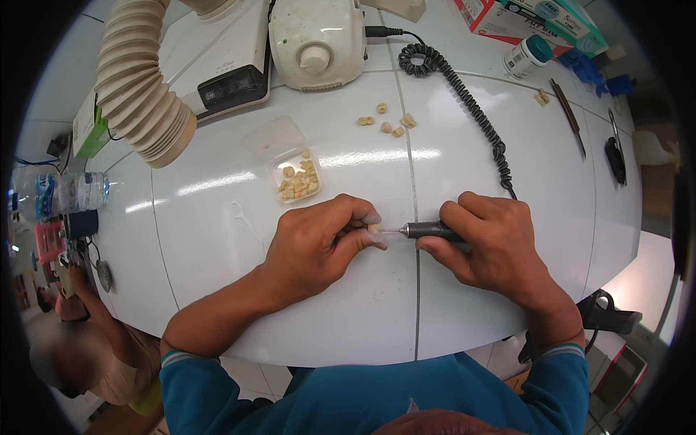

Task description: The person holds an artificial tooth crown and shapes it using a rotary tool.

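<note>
Closest in, between the forearms, fine dark specks [380, 293] dot the white table [348, 330]. Just beyond, the left hand [319, 243] pinches a small pale piece [374, 228] between thumb and forefinger, the fingertips [370, 217] whitened; the right hand [486, 235] grips a black handpiece [431, 230], its thin metal tip at or very near the piece. Work on this one looks under way rather than finished — though whether the tip touches it cannot be told. The fingers cover most of the piece: only a dull, cream-coloured bit shows, its shape unclear.

Beyond the left hand, a clear plastic box [274, 139] lies with its lid open, holding many tooth-like cream pieces [307, 179]. Farther out, ahead of the gap between the hands, a loose cluster [398, 132] of similar pieces rests on the table, blocky and slightly yellowed. Which group is done and which is left — nothing here settles that. Farthest, ahead of the left hand, stands a control unit [315, 43], its coiled cord [471, 98] running toward the right hand.
</note>
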